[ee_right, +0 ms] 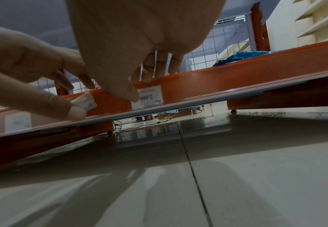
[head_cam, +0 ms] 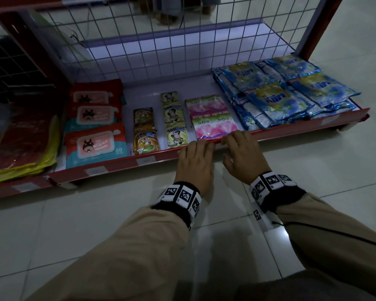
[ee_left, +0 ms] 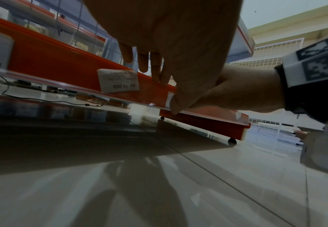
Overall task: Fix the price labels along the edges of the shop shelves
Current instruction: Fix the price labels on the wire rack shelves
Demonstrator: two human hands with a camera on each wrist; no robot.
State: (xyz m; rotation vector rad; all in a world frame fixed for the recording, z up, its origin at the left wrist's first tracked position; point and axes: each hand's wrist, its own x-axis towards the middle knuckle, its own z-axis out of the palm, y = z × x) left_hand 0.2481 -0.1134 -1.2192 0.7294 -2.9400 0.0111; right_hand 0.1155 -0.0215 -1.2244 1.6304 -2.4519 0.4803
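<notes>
The bottom shelf's red front rail (head_cam: 291, 124) carries white price labels behind a clear strip. My left hand (head_cam: 199, 146) grips the rail, fingers hooked over its top and thumb on the strip's lower lip (ee_left: 169, 92). Just left of that thumb sits a crumpled label (ee_left: 118, 80), marked Rp 11.000 and upside down; it shows beside the left thumb in the right wrist view (ee_right: 85, 102). My right hand (head_cam: 237, 137) pinches a flat label (ee_right: 153, 96) reading 2.000, thumb on its face (ee_right: 139, 87). The head view hides that label.
On the shelf lie wipes packs (head_cam: 96, 144), Top Ice sachets (head_cam: 146, 137), Soffell tissue packs (head_cam: 213, 124) and blue sachets (head_cam: 280, 96). A wire grid (head_cam: 161, 40) backs the shelf. More labels (head_cam: 147, 160) sit further left along the rail. Tiled floor (head_cam: 313, 170) lies below.
</notes>
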